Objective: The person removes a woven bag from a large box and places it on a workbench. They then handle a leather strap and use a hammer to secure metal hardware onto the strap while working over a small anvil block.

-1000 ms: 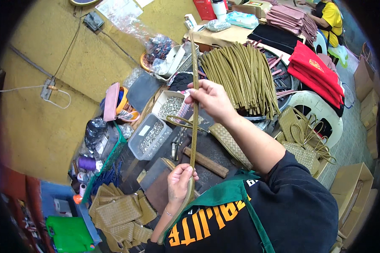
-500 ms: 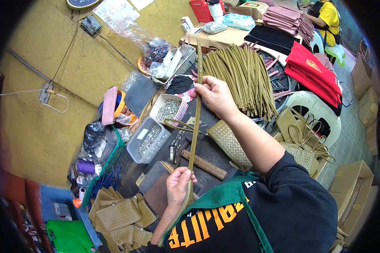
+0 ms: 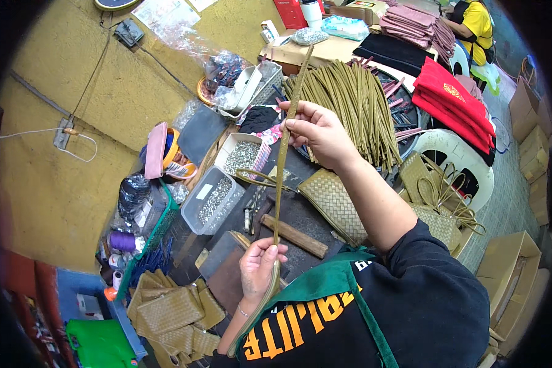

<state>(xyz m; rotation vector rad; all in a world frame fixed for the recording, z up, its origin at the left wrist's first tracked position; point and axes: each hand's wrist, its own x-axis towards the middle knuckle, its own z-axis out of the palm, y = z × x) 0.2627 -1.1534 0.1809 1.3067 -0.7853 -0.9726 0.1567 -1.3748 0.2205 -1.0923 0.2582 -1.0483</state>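
A long, narrow olive strap [image 3: 280, 187] stretches upright between my two hands. My left hand [image 3: 259, 267] pinches its lower part, and the rest trails down along my forearm. Higher up, my right hand [image 3: 316, 132] holds the strap between thumb and fingers, with the free end sticking out above. Below the strap, a wooden-handled hammer [image 3: 294, 235] lies on the dark worktable [image 3: 251, 199]. Just right of the strap is an olive woven pouch [image 3: 334, 205] with a cord loop. A thick bundle of similar straps [image 3: 349, 113] lies behind my right hand.
Left of the strap stand a clear tub [image 3: 211, 202] and a white box [image 3: 242, 156] of small metal pieces. Woven olive pieces [image 3: 172, 310] pile up at lower left. Folded red cloth [image 3: 454, 104] and a white chair [image 3: 460, 153] are at right. A person in yellow [image 3: 478, 27] sits beyond.
The strap's upper end has swung to the right and farther away, with my right hand shifting slightly up and right. My left hand keeps its pinch, almost in place.
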